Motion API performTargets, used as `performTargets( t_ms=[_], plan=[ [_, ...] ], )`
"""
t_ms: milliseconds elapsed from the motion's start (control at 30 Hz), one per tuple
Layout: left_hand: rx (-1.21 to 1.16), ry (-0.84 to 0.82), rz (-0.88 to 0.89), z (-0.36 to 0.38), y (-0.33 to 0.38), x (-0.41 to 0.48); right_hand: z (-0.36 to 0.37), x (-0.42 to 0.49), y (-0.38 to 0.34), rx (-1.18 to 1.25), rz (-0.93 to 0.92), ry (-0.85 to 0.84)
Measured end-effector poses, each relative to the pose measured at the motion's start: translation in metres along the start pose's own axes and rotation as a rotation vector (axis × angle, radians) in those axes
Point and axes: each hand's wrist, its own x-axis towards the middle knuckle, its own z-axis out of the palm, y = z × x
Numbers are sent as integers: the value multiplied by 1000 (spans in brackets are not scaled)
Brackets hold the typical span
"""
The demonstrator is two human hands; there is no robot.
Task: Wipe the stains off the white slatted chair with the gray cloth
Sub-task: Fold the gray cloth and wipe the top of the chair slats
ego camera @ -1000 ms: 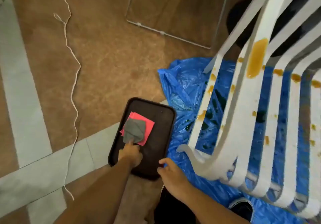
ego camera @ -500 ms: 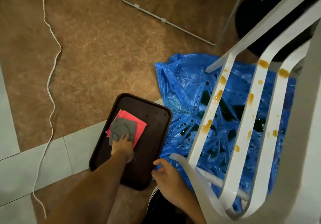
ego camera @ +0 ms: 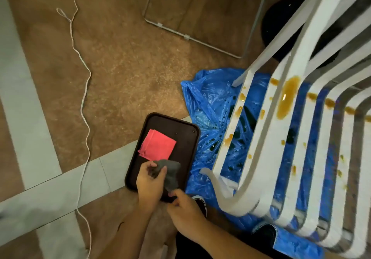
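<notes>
Brown floor w/ pale grey strips is seen from above. A dark tray (ego camera: pixel 185 148) lies on it, just beside a blue plastic sheet (ego camera: pixel 206 102) spread under the white slatted chair (ego camera: pixel 263 134). The gray cloth (ego camera: pixel 170 171) is held bunched over the near end of the tray, btwn both hands. The L hand (ego camera: pixel 149 181) is curled round its upper part, thumb and fingers closed on the fabric. The R hand (ego camera: pixel 183 208) pinches the lower corner w/ its fingertips. A pink cloth (ego camera: pixel 157 145) lies flat on the tray, apart from the gray one. Amber stains (ego camera: pixel 287 98) are spread over the chair slats: one large wet-looking pool high on a slat, smaller drips on the others, and dark spots on the sheet below.

Step in hand, as judged: the cloth is being got ready and is not yet at the chair. It would best be opened out and refolded into a flat pad, so a clean face can be turned up as each one is soiled. The big pool should prob. be blotted first, not smeared. Slats could then be wiped one at a time, top to bottom, incl. edges and gaps where drips may have run. The chair could be steadied w/ the free hand. Risk: sticky liquid gets pushed onto clean slats if one face is overused.
</notes>
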Motion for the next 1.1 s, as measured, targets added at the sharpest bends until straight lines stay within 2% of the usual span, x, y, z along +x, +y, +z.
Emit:
performTargets(
  t_ms=[167, 333, 400, 467, 533, 700, 800, 900, 1000, 1100],
  plan=[
    [-394, -36, -72, -35, 74, -56, -12, -44, -21, 167, 7, -6],
    [-630, -152, -118, -63, 150, -108, -40, -117, -46, 496, -205, -35],
    [-708, -245, -157, -67, 186, -133, -58, -145, -50, 515, -307, -41],
    [-751, -378, -197, -66, 228, -158, -78, -175, -55, 605, -387, 42],
    [-773, -452, -235, -60, 258, -177, -95, -193, -56, 559, -477, 212],
    [-747, -619, -293, -36, 333, -232, -165, -268, -73, 291, -615, 518],
    [-600, -611, -269, -31, 373, -265, -197, -323, -78, 277, -613, 541],
    [-382, -569, -155, -34, 407, -291, -217, -377, -79, 286, -600, 531],
    [-185, -645, -53, -45, 437, -319, -230, -420, -75, 329, -610, 554],
    [-101, -675, 55, -60, 463, -350, -238, -460, -72, 413, -627, 599]
  ],
)
